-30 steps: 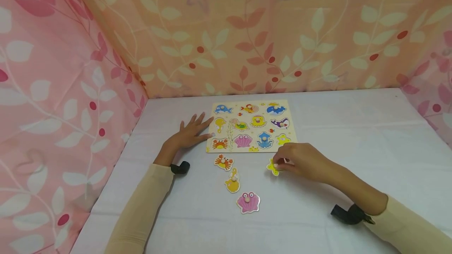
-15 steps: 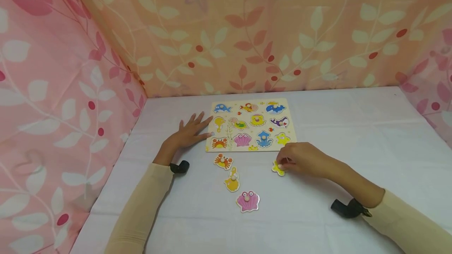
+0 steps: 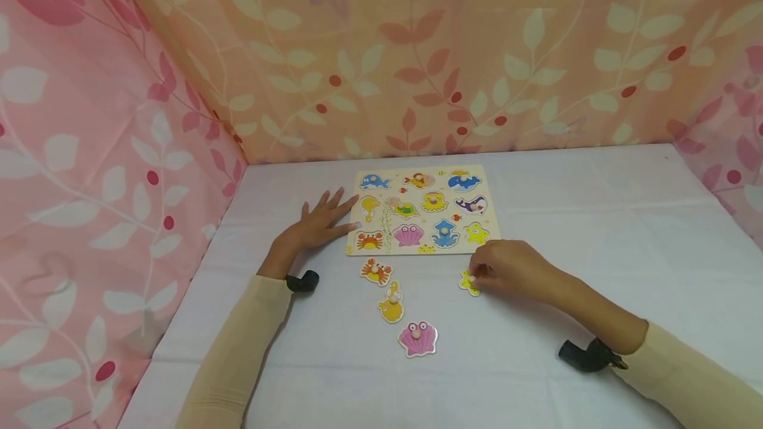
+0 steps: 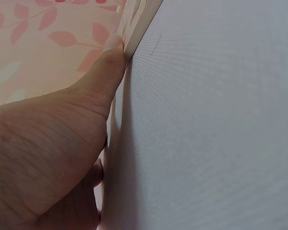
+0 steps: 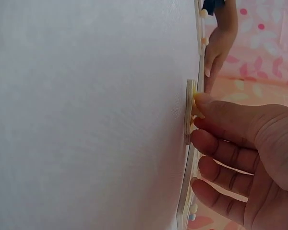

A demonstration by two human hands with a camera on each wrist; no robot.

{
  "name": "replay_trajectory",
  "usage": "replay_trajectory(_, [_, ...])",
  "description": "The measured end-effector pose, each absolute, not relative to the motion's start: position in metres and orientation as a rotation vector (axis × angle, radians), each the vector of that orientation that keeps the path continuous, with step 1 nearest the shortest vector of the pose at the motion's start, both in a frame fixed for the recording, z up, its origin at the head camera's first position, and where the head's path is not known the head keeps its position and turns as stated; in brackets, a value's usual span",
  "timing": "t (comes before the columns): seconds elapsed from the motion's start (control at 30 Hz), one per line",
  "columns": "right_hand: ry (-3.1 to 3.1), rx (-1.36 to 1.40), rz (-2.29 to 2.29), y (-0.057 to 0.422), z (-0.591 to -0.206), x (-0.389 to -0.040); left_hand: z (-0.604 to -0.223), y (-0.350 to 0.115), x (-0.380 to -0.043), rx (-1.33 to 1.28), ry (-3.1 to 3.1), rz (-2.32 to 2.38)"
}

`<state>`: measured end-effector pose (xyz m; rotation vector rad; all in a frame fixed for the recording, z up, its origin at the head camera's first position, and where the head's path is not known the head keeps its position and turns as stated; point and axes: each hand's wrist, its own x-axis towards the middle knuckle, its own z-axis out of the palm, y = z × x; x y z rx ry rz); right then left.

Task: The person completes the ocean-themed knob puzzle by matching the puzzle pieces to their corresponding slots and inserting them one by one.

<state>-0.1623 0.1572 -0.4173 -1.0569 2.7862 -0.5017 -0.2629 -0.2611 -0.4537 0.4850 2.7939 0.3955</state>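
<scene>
Near the front right corner of a wooden peg puzzle board (image 3: 441, 185), my right hand (image 3: 515, 269) pinches the knob of a yellow starfish puzzle piece (image 3: 467, 283) between thumb and fingers. In the right wrist view the piece (image 5: 188, 112) stands edge-on, just over the white cloth. My left hand (image 3: 322, 222) lies spread at the board's left side, its thumb and a fingertip at the edge. The left wrist view shows that thumb (image 4: 113, 60) against the board's corner. A matching starfish picture (image 3: 477, 233) shows on the board, just beyond my right hand.
Loose on the white cloth in front of the board lie a crab piece (image 3: 376, 271), a yellow seahorse piece (image 3: 391, 303) and a pink shell piece (image 3: 418, 339). Several knobbed pieces, such as the blue squid (image 3: 445, 235), sit in the board. Patterned curtains (image 3: 381, 85) hang behind.
My right hand has shifted slightly right with the starfish piece, which has turned a little; over the last half second it barely moves. My left hand stays at the board.
</scene>
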Motion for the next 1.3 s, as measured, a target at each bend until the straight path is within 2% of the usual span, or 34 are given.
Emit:
replay_trajectory(0.4, [2.799, -1.006, -0.508, 0.159, -0.411, -0.165, -0.457, -0.263, -0.262, 0.486, 2.783, 0.415])
replay_trajectory(0.83, [2.824, -0.980, -0.462, 0.172, -0.390, -0.197, -0.456, -0.263, -0.263, 0.478, 2.782, 0.407])
replay_trajectory(1.3, [2.822, -0.972, -0.478, 0.178, -0.398, -0.231, -0.456, -0.263, -0.262, 0.491, 2.794, 0.449])
